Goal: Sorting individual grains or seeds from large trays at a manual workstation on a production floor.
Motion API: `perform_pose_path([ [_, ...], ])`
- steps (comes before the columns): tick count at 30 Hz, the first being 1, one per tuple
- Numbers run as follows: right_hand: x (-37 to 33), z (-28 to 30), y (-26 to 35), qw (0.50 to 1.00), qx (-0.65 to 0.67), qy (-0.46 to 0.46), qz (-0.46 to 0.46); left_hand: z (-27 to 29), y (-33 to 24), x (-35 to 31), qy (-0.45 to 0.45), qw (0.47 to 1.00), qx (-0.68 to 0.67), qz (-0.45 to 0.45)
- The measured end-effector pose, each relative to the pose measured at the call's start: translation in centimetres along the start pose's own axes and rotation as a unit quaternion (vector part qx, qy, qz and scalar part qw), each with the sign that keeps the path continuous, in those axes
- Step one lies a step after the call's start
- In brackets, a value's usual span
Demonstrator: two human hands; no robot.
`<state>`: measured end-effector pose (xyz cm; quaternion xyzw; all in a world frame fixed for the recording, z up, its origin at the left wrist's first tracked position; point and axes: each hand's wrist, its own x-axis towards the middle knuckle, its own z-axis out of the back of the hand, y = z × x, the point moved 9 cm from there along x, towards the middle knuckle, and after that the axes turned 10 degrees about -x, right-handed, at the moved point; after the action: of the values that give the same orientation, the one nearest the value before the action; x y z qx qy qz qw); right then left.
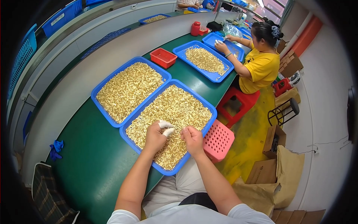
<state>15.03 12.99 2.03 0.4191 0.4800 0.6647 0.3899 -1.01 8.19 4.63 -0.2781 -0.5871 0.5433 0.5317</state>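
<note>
My left hand (157, 135), with white covers on its thumb and forefinger, is over a blue tray (126, 139) full of small gold-coloured metal pieces (186, 108). Its thumb and forefinger curl toward each other in a pinch; whatever lies between the tips is too small to make out. Close by on its right, my right hand (192, 139) has its thumb and fingertips pressed together, also above the pieces. Anything it grips is too small to name. A second blue tray (94, 92), heaped with similar pieces, touches the first on its far left side.
A red tray (163, 58) and another blue tray (218, 79) of pieces are farther along the green table (80, 149). A co-worker in yellow (263, 61) handles things at the far right. Blue gloves (56, 149) lie left; a pink stool (220, 140) is beside my tray.
</note>
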Motion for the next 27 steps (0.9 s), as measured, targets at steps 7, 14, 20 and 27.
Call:
perform_pose_path([
  [7,0.1,-0.5,0.7,0.999,-0.039,0.023,0.02,0.5,2.7,-0.1,-0.053,0.945,-0.291,0.137],
  [14,0.2,-0.7,0.7,0.997,-0.072,0.027,0.024,0.3,2.5,-0.2,-0.007,0.948,-0.289,0.131],
  [20,0.1,-0.3,0.5,0.998,-0.057,-0.003,0.017,0.2,2.7,-0.2,-0.013,0.947,-0.288,0.14],
  [27,0.0,-0.5,1.1,0.996,-0.084,0.011,0.041,0.1,3.2,-0.3,-0.015,0.958,-0.25,0.137],
])
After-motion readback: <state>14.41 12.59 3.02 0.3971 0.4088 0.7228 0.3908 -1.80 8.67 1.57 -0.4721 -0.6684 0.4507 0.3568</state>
